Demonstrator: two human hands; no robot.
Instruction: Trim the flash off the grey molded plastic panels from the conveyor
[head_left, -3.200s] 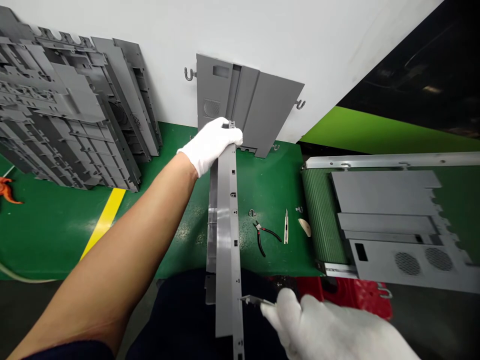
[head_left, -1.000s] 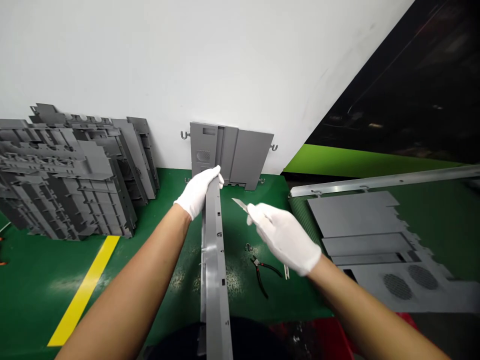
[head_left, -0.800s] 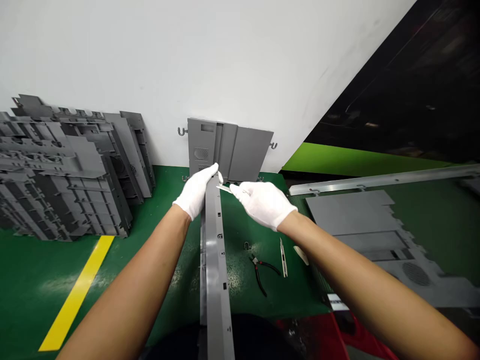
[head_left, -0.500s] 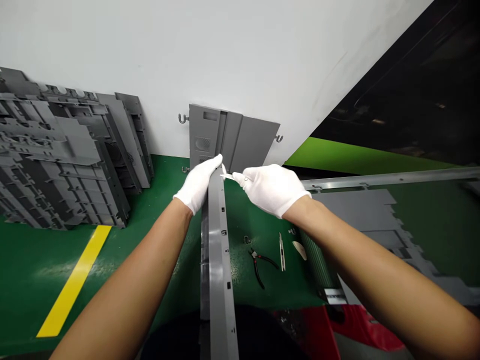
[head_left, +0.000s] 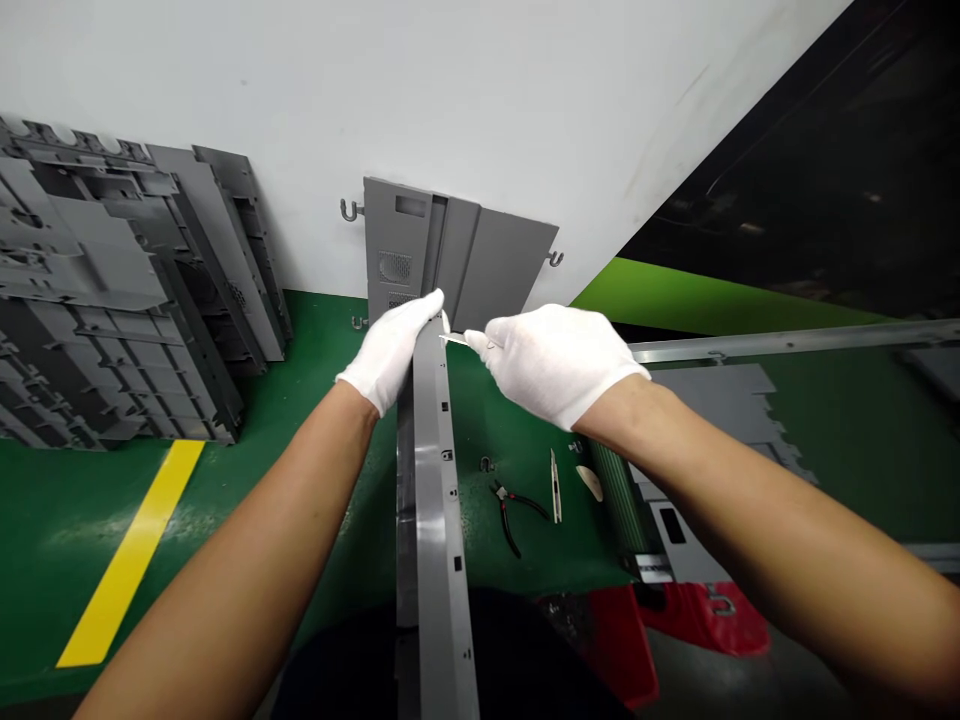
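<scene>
Green bench [head_left: 270, 400] below; grey panel [head_left: 430, 500] above it, stood on edge, slotted rim up, near end running out of sight by the person's lap. Can't tell from here what its lower edge rests on.

Looks like moulded plastic. My guess: stiff, light for its size, awkward mainly through length; smooth face likely slippery under a fabric glove, slot edges the weaker spots. Best hold, I'd say: far end, thumb and fingers across the rim, clear of the blade.

Left hand [head_left: 394, 350] bent round that far end, thumb over the top, fingertips just showing on the right side; panel lies between them. Other fingers hidden.

Right hand [head_left: 562, 360] closed tightly on a knife, handle mostly buried; panel just left of its fingers, apart from them. Blade [head_left: 454, 340] reaches the rim near the left fingertips; can't tell whether it bites.
</scene>
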